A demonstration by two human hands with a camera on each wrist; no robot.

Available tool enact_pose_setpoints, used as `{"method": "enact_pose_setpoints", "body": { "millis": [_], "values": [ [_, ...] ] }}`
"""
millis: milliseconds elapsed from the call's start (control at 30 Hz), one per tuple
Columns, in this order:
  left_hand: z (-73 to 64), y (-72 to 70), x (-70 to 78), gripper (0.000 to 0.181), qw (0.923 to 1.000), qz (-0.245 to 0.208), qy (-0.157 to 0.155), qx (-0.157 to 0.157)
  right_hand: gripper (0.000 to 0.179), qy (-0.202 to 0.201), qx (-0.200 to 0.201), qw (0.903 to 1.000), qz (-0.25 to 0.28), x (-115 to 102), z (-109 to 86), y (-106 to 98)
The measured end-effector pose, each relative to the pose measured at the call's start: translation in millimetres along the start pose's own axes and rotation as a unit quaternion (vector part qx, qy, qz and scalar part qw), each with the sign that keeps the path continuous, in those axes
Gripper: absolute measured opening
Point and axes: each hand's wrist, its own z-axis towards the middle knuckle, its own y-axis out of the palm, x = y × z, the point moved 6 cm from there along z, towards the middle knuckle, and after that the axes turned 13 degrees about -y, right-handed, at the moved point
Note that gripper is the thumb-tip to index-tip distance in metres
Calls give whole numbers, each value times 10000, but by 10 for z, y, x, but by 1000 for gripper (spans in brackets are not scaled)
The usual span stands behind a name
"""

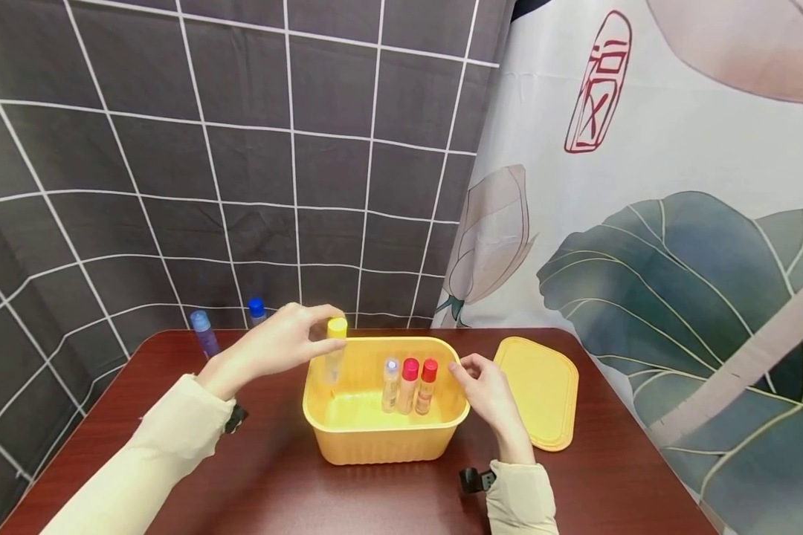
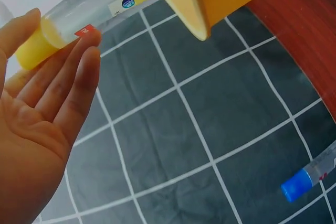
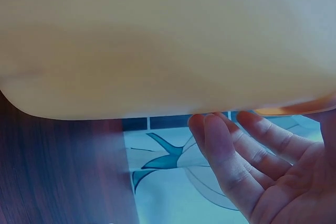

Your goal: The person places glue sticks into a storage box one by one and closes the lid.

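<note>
My left hand (image 1: 294,340) pinches a clear bottle (image 1: 333,364) by its yellow cap (image 2: 38,45). The bottle stands upright over the left end of a yellow plastic box (image 1: 381,444), its lower part inside. On the right, my right hand (image 1: 487,397) holds the box's rim with its thumb and fingertips; the right wrist view shows the fingertips (image 3: 218,135) at that edge. Inside the box, a clear bottle with a pale cap (image 1: 391,386) stands beside two red-capped bottles, one nearer the middle (image 1: 408,386) and one to the right (image 1: 426,388).
A yellow lid (image 1: 537,394) lies on the brown table (image 1: 274,490) right of the box. Two blue-capped bottles stand at the back left: a purple-bodied one (image 1: 204,333) and a clear one (image 1: 257,310) partly hidden by my left hand. A dark checked cloth (image 1: 241,171) hangs behind.
</note>
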Motion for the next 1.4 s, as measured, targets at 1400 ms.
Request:
{"method": "enact_pose_setpoints", "body": {
  "millis": [1400],
  "values": [
    [527,911,60,29,9544,2318,131,-1874,24,80,-89,9999,-77,21,25,5]
  ]
}}
